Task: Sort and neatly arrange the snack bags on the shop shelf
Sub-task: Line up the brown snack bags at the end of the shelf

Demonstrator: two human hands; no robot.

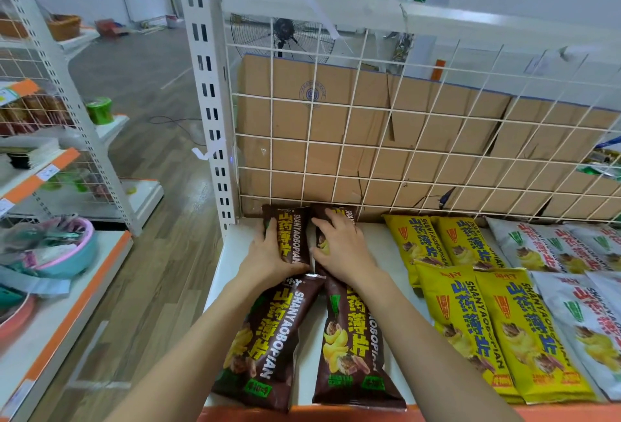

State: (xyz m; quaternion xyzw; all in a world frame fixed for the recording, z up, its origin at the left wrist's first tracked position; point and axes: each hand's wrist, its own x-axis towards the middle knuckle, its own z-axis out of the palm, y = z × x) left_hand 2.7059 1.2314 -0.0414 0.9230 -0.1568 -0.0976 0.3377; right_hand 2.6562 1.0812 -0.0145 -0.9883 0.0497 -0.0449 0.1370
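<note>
Four brown snack bags at the left end of the white shelf: two at the rear against the wire grid, two at the orange front edge. Left hand on the rear-left brown bag, fingers curled round its left edge, thumb along its lower end. Right hand on the rear-right brown bag, fingers spread and bent over it, thumb at its left edge. Just beside, four yellow bags, two rows of two, lying flat. Further right, four white bags, cut off by the frame. Behind the grid, flattened cardboard. On the neighbouring shelf at left, one pink-rimmed basin holding small blurred items.
</note>
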